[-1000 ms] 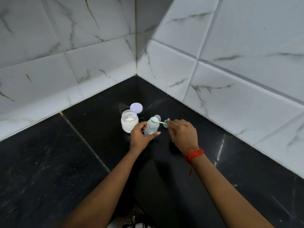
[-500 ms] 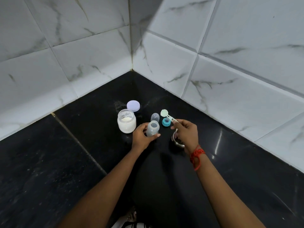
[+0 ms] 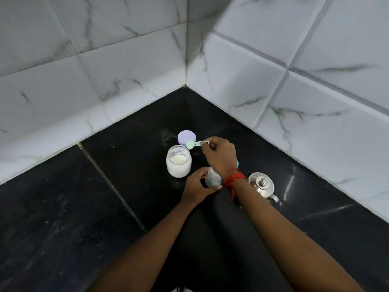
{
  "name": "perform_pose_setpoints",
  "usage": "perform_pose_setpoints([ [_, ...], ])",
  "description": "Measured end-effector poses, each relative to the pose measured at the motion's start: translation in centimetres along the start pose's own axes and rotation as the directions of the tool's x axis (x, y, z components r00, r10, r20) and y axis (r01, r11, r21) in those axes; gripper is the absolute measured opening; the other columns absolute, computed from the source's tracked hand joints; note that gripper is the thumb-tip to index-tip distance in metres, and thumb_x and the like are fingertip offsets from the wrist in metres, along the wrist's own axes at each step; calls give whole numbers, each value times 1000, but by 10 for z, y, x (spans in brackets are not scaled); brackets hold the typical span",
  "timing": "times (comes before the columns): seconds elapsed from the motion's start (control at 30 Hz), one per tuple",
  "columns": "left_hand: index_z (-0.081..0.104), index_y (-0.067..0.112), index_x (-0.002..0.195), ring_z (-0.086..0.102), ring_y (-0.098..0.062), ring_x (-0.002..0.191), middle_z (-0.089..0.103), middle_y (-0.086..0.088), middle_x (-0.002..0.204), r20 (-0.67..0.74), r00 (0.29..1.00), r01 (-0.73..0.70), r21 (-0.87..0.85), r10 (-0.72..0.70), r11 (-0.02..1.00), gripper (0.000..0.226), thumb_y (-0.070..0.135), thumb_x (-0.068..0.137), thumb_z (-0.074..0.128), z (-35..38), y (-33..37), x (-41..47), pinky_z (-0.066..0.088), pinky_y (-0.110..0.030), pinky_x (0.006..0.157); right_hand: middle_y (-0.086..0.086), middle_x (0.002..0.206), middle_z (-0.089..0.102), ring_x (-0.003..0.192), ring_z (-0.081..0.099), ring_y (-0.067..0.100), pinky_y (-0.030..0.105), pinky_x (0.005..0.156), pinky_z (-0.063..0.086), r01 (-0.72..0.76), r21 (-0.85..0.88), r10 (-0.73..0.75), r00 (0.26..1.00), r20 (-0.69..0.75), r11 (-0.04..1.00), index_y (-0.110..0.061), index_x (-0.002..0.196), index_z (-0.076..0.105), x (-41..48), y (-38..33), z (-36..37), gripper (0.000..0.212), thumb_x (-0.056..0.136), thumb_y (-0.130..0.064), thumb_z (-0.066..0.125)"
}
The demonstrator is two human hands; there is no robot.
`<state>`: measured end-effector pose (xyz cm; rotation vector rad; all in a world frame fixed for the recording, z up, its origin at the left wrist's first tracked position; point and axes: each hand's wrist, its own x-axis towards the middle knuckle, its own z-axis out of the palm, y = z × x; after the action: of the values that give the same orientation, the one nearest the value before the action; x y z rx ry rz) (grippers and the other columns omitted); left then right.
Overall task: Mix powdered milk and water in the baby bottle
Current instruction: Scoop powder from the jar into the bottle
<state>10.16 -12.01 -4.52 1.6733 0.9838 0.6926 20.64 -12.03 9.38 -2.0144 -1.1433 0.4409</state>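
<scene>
Baby bottle [image 3: 213,179] half hidden, gripped by left hand [image 3: 197,187]; right hand [image 3: 220,155] pinches scoop [image 3: 194,143].

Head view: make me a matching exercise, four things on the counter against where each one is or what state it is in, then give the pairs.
Things:
1. baby bottle
2. scoop
3. powder jar
4. steel kettle

States:
A. open, powder inside
B. standing untouched, lid on
C. gripped by the left hand
D. pinched by the handle in the right hand

Pairs: 1-C, 2-D, 3-A, 4-B
</scene>
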Motion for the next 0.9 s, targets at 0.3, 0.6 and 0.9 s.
perform_pose_setpoints([
  [0.3, 68, 15, 107, 69, -13, 100, 73, 2, 105, -9, 1000, 0, 44, 0, 999, 59, 51, 63, 84, 3, -14, 5, 58, -37, 93, -9, 81, 73, 78, 67, 13, 30, 71, 55, 100, -176, -74, 986, 149, 979, -28, 88, 74, 10, -9, 19, 30, 89, -55, 61],
  [0.6, 69, 26, 120, 68, 1, 107, 73, 16, 114, -1, 998, -59, 31, 59, 998, 57, 30, 70, 97, 1, -6, 2, 53, -17, 90, -7, 72, 72, 73, 69, 11, 31, 77, 58, -99, -67, 87, 983, -164, 993, -22, 87, 76, -5, 58, -74, 21, 89, -40, 66],
  [0.9, 67, 26, 115, 66, 10, 101, 72, 13, 109, -49, 998, -24, 42, 26, 999, 56, 24, 69, 98, 14, 7, -13, 51, -10, 86, -2, 82, 72, 76, 67, 12, 28, 76, 53, -373, 63, 377, 892, -250, 926, -21, 74, 69, -83, 151, -120, 33, 84, -53, 67],
])
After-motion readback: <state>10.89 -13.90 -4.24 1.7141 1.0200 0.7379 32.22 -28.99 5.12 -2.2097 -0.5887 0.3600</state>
